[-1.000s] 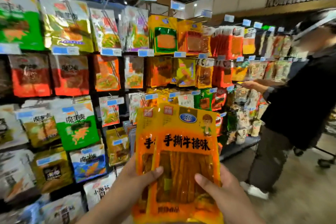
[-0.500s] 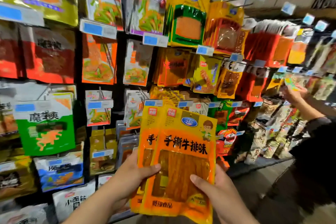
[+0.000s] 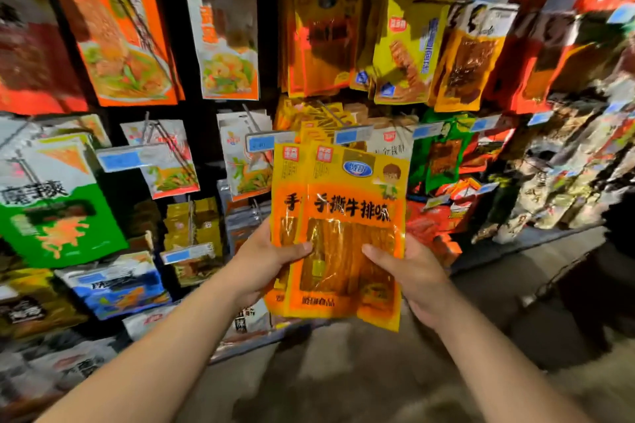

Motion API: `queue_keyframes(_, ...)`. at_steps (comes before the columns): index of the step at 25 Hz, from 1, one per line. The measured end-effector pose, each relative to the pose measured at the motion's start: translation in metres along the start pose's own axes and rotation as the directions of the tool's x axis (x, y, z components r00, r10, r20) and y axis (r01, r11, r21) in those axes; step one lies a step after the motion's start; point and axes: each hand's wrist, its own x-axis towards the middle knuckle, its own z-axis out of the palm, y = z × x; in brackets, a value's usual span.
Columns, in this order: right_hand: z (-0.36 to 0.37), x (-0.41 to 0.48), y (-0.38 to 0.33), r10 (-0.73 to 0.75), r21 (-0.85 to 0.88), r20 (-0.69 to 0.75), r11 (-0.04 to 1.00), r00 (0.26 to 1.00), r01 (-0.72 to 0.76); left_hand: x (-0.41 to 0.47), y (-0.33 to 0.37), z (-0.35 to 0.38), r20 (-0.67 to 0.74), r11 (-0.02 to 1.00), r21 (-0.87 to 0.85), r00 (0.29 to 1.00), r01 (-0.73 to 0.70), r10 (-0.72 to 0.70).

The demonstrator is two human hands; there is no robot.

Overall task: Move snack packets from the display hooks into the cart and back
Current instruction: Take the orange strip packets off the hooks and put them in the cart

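Just below the display hook (image 3: 330, 110), left hand (image 3: 264, 261) and right hand (image 3: 417, 273) each pinched the overlapped snack packets (image 3: 347, 213) upright — tops toward it, presumably for rehanging.

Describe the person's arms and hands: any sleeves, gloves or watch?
The left forearm and right forearm are bare to the frame's edge: no sleeves. The left hand and right hand wear no gloves, and no watch or bracelet shows at either wrist. Most fingers are hidden, so rings cannot be told.
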Motion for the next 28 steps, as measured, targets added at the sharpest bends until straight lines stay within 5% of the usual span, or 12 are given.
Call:
queue_keyframes(8, -0.057, 0.067, 0.033, 0.039, -0.049, 0.182, 0.998, 0.983, -0.03, 0.027, -0.023, 0.043, -0.225, 0.995, 0.094, 0.973, -0.034, 0.055)
queue_keyframes(15, -0.117, 0.132, 0.067, 0.049, -0.244, 0.263, 0.97, 0.963, 0.017, 0.063, -0.073, 0.063, -0.495, 0.995, 0.09, 0.864, -0.049, 0.088)
queue_keyframes(22, -0.093, 0.222, 0.067, -0.192, -0.121, 0.382, 0.96, 0.904, 0.254, 0.114, -0.103, 0.014, -0.644, 0.978, 0.202, 0.747, -0.044, 0.166)
queue_keyframes(28, -0.079, 0.257, 0.079, -0.205, -0.133, 0.405, 0.951, 0.891, 0.279, 0.122, -0.118, -0.01, -0.685, 0.973, 0.231, 0.708, -0.013, 0.172)
